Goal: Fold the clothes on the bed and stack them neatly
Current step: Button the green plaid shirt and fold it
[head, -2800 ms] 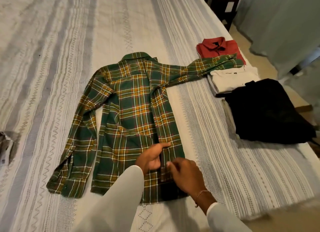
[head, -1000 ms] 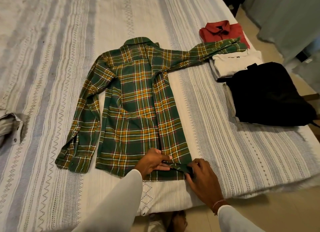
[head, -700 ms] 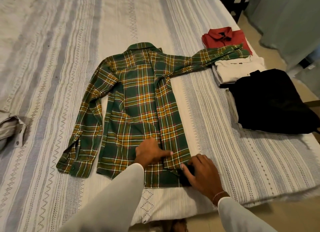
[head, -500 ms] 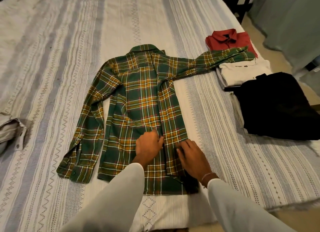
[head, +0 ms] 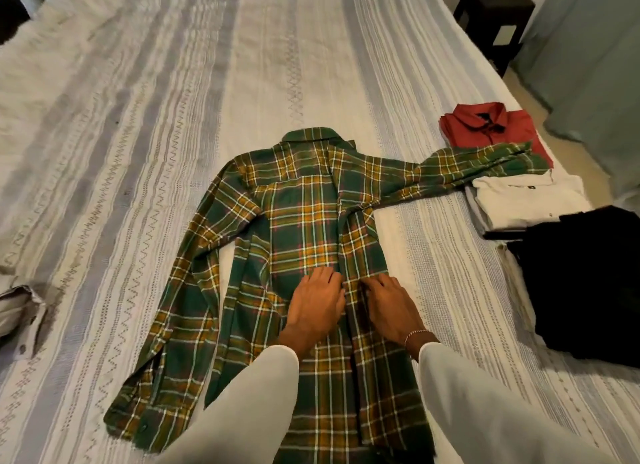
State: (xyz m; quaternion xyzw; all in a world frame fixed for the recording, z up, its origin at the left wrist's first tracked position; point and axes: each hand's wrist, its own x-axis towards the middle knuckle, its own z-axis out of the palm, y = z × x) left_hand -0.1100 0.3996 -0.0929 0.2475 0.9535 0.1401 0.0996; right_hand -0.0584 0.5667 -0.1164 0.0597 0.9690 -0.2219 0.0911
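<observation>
On bed [head: 173,83] | left hand [head: 317,304], right hand [head: 391,308] seemingly flat | plaid shirt [head: 304,214]

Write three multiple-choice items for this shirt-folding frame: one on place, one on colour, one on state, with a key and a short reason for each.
1. Where does the plaid shirt's outstretched sleeve end?
A. Over the folded clothes at the bed's right edge
B. Tucked under the shirt's collar
C. Hanging off the foot of the bed

2. What colour is the folded shirt farthest from the camera on the right?
A. Blue
B. Red
C. Yellow

3. How do the two hands lie on the plaid shirt?
A. Both lifted clear of it
B. One gripping the collar
C. Both palm-down on its middle, side by side

Key: 1 A, the sleeve's cuff lies across the red shirt and beside the white garment. 2 B, it is plainly red with a dark collar lining. 3 C, the left hand and right hand rest flat along the front placket.
</observation>
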